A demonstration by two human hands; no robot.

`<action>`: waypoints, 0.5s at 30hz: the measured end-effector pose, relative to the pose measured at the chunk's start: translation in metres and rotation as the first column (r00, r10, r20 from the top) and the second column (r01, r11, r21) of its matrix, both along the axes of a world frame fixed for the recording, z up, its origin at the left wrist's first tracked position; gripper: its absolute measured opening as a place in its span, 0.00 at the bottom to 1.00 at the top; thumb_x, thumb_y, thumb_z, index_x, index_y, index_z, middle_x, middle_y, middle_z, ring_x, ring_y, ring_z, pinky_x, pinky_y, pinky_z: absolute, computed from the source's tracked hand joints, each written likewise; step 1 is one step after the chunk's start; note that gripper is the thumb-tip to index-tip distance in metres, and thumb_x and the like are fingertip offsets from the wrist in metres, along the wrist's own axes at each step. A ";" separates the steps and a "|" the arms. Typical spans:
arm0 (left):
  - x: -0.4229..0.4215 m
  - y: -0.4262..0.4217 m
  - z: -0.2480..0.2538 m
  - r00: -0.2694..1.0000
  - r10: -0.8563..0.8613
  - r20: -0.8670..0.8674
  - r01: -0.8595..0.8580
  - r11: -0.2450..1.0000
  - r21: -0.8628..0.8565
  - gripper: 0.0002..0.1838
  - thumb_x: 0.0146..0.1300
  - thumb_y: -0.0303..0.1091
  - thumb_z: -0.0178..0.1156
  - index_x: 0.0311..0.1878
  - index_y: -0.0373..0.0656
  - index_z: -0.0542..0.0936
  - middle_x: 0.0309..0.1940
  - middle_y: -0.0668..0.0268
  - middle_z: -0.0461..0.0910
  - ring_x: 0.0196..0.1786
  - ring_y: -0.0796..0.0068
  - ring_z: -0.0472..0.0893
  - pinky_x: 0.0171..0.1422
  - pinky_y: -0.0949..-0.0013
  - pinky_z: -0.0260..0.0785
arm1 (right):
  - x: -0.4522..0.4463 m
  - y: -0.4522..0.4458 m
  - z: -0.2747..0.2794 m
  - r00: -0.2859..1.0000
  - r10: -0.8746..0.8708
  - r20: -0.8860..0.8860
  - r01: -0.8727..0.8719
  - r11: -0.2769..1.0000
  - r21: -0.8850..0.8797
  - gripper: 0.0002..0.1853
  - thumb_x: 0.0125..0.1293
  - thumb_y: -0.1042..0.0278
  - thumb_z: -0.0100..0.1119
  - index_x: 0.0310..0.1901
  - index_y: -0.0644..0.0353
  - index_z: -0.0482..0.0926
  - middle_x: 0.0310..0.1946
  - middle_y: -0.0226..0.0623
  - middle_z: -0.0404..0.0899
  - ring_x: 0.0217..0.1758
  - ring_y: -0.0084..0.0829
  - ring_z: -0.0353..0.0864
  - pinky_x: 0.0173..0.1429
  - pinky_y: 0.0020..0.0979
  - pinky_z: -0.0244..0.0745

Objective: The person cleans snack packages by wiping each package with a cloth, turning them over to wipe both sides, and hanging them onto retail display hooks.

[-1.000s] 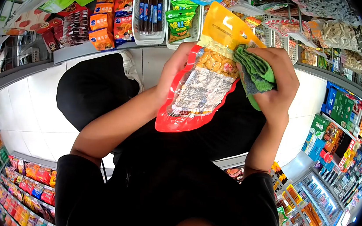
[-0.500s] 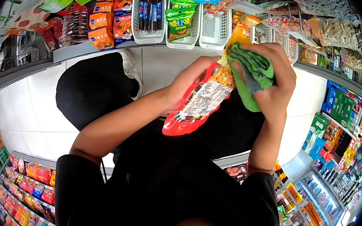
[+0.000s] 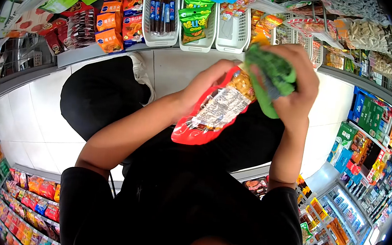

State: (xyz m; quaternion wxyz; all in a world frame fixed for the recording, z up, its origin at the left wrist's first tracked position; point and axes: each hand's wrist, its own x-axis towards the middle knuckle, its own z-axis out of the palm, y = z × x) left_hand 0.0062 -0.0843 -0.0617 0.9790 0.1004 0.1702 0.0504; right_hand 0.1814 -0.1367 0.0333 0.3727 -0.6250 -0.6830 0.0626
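My left hand (image 3: 208, 78) grips the side of a red-edged snack packet (image 3: 221, 107) with a white printed label, held tilted above my lap. Its lower end points toward me, and its upper end runs up behind a cloth. That folded green cloth (image 3: 271, 78) with a grey patch is in my right hand (image 3: 300, 83), whose fingers are wrapped round it. The cloth lies against the upper right part of the packet and hides its top. Part of the cloth is smeared by motion.
Ahead on the shelf stand white baskets: one with dark stick packs (image 3: 162, 13), one with green snack bags (image 3: 195, 22), and a third white basket (image 3: 231, 35). Orange packets (image 3: 110, 32) sit left of them. Tiled floor (image 3: 38, 120) and more stocked shelves (image 3: 38, 187) surround my black-clothed knees.
The cloth has shifted slightly left over the packet's upper part, covering more of its yellow top. The packet's lower end has moved slightly left and up.
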 end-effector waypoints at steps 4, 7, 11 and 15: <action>0.001 0.004 0.006 0.995 0.099 0.024 -0.096 0.990 -0.101 0.25 0.79 0.48 0.44 0.57 0.35 0.80 0.47 0.59 0.87 0.46 0.70 0.87 0.53 0.68 0.80 | -0.006 -0.001 0.003 0.998 0.061 -0.016 -0.061 0.998 -0.026 0.20 0.48 0.72 0.80 0.45 0.60 0.87 0.39 0.39 0.85 0.41 0.38 0.85 0.45 0.31 0.79; -0.001 0.007 0.021 0.991 0.102 -0.089 -0.102 0.995 0.004 0.24 0.80 0.48 0.44 0.55 0.37 0.80 0.46 0.60 0.86 0.45 0.72 0.86 0.52 0.68 0.80 | -0.007 -0.001 0.001 0.991 0.127 -0.028 -0.129 0.989 -0.069 0.20 0.46 0.72 0.79 0.44 0.59 0.88 0.39 0.38 0.84 0.40 0.37 0.85 0.44 0.31 0.80; 0.001 0.004 -0.006 0.988 0.134 0.082 -0.115 0.974 -0.196 0.23 0.80 0.48 0.45 0.54 0.39 0.80 0.44 0.61 0.86 0.43 0.73 0.86 0.50 0.68 0.80 | -0.012 -0.003 -0.003 0.992 0.125 0.022 -0.122 0.987 -0.101 0.20 0.45 0.71 0.78 0.44 0.57 0.88 0.38 0.36 0.84 0.40 0.38 0.86 0.43 0.33 0.81; 0.002 0.006 0.004 0.986 0.158 -0.046 -0.162 0.983 -0.082 0.23 0.78 0.52 0.47 0.52 0.41 0.81 0.41 0.63 0.86 0.42 0.73 0.86 0.49 0.68 0.80 | -0.020 -0.003 -0.005 0.994 0.096 0.043 -0.093 0.993 -0.070 0.20 0.46 0.72 0.77 0.45 0.56 0.88 0.38 0.35 0.84 0.39 0.37 0.86 0.41 0.33 0.81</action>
